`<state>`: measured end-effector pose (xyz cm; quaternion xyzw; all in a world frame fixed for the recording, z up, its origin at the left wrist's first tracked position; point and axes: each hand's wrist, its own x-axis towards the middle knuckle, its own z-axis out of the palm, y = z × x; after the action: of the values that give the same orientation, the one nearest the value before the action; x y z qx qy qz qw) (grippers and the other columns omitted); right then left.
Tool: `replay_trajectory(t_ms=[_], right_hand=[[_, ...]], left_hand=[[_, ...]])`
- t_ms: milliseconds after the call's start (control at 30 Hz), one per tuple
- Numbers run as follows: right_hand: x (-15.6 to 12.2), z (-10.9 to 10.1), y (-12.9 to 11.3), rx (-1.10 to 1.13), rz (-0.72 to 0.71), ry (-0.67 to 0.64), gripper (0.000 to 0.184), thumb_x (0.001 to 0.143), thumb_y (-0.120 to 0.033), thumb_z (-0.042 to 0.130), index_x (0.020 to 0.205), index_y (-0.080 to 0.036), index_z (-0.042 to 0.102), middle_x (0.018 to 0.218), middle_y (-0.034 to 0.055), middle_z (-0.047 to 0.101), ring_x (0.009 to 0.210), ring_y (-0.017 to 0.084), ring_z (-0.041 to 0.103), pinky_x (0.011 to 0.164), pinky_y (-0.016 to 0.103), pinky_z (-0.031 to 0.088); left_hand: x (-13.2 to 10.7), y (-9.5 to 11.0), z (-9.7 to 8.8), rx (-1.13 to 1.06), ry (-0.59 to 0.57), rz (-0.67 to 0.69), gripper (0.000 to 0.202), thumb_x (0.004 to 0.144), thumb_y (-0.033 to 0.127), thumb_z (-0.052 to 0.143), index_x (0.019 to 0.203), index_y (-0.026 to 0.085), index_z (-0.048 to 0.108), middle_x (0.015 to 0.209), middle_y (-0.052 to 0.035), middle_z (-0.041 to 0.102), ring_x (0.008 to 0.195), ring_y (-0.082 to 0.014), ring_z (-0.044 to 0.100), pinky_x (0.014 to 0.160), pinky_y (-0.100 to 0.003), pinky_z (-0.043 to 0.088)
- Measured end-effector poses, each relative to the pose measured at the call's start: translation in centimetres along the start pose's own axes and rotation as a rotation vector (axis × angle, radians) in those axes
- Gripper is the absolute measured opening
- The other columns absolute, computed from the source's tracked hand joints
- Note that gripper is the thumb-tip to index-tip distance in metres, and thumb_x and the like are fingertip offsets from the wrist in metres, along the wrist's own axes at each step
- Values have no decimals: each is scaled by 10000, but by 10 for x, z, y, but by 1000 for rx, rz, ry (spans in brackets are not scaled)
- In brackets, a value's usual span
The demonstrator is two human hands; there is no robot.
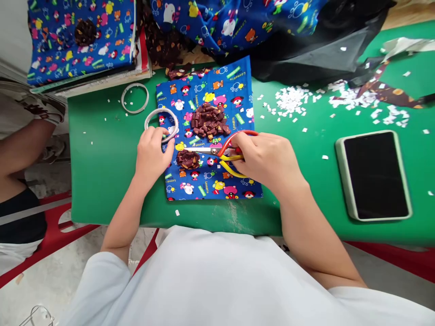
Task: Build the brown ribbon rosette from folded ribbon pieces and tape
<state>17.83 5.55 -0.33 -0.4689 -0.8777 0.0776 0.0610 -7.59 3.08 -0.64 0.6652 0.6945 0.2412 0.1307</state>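
My left hand [153, 151] pinches a narrow white roll of tape [175, 120] by its lower edge, above the left side of a blue cartoon-print cloth [183, 188]. In my right hand [268, 156] are scissors [210, 151] with red and yellow handles, their blades pointing left toward my left hand. Just below the blades lies a small heap of brown cut pieces [188, 160]. A larger heap of similar brown pieces [210, 120] sits on the cloth above the scissors. Whether tape lies between the blades cannot be made out.
Another white ring [135, 98] lies on the green table [102, 181]. White paper bits [292, 99] are scattered at the right, near a phone [375, 176]. Stacked blue cloth [61, 59] and a black bag [306, 56] stand at the back. A person's arm [27, 145] shows at left.
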Motion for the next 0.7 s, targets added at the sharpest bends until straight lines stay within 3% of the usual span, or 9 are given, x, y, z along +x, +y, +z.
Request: replay_trajectory(t_ms=[167,333,433,700], right_hand=[[0,3,-7,34,2,84,77,827,-246,521,783,-204,568,630,56,604,622,202,524,570,316,296],[-4,10,-8,134,34,153,257,827,-449,563,872,-196,548,677,49,577,626,192,487,567,315,299],[-5,14,-6,168,38,208,316,815,-495,550,905,-193,526,699,44,554,614,187,456,573,323,305],[-3,24,-4,134,-67,426,314,828,-511,538,838,-200,498,646,7,477,583,163,393,587,329,307]], left_hand=[[-1,-3,7,52,5,96,84,883,221,507,800,219,513,762,-50,531,796,-219,531,754,-350,415],[-6,5,4,-93,150,266,107,935,266,458,843,212,455,698,15,455,645,-127,475,638,-258,415],[-12,11,3,-155,187,351,120,944,273,458,845,206,443,701,30,448,618,-96,459,598,-222,401],[-18,22,2,-239,147,405,98,945,220,474,854,203,441,716,34,438,621,-80,447,576,-201,390]])
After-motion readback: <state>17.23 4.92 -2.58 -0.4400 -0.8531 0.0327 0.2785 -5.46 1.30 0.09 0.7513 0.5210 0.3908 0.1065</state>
